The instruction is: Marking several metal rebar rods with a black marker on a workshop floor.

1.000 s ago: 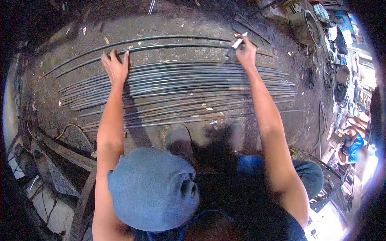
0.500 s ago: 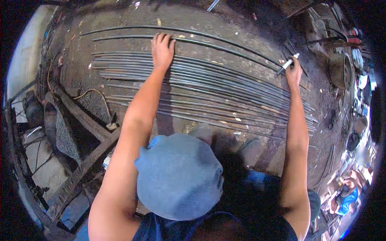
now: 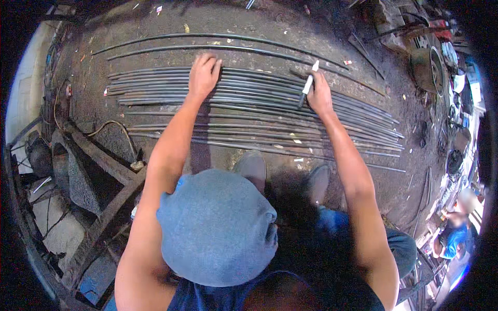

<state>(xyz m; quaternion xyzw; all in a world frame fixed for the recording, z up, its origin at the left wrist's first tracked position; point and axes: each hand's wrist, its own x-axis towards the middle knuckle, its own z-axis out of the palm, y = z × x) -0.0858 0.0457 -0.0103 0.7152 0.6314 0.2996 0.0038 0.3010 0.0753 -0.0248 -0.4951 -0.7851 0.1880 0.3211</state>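
Note:
Several long dark steel rods [image 3: 249, 111] lie side by side on the dirty ground in front of me. My left hand [image 3: 203, 76] rests flat on the rods near their left part, fingers spread. My right hand [image 3: 316, 93] grips a white marker [image 3: 309, 84] with its dark tip down on the rods. Two more rods [image 3: 218, 42] lie apart, farther away. My grey cap [image 3: 218, 228] fills the lower middle, and my shoes [image 3: 251, 165] stand just short of the nearest rod.
A rusty metal frame [image 3: 98, 176] and a cable [image 3: 111, 127] lie at the left. A round metal part [image 3: 428, 67] and scrap sit at the upper right. A person in blue [image 3: 454, 236] crouches at the far right edge.
The view has swung, bringing the rods toward the centre. My right hand has brought the marker from the rods' far end down onto the bundle. My left hand stays pressed on the rods.

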